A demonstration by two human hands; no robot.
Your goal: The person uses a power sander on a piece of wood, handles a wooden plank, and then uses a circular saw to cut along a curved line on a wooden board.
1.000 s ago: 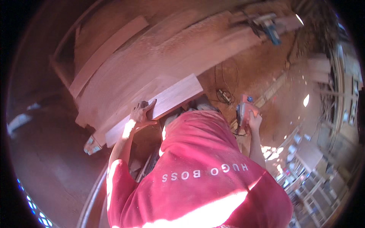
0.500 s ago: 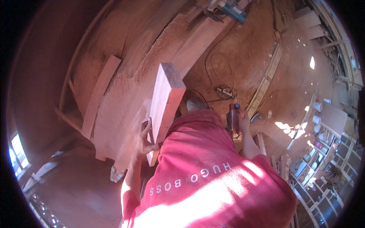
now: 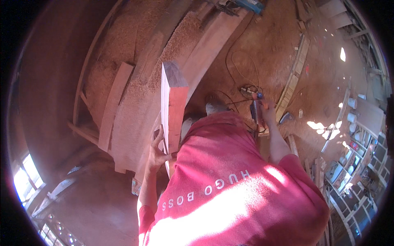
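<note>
A thick wooden board [image 3: 177, 119], sawn flat with a dark end, stands tilted in front of my red shirt at the bench side. My left hand [image 3: 157, 151] grips its near lower part, thumb on the near face and fingers round the left side. Out to the right, my right hand [image 3: 268, 111] is closed round a dark red hand power tool [image 3: 255, 114] with a blue knob at its far end. The tool is held low and apart from the board. Its exact kind is hard to make out.
A workbench [image 3: 137, 131] strewn with sawdust runs away at left, with a loose plank [image 3: 117, 102] on it. A blue power tool [image 3: 249, 5] sits at its far end. A cable [image 3: 232, 61] loops over the floor near a long wooden strip [image 3: 290, 84]. White tubs [image 3: 351, 117] stand at right.
The board has turned more upright, showing more of its near narrow face. My right hand and the tool appear slightly farther right and up. The view has shifted a little.
</note>
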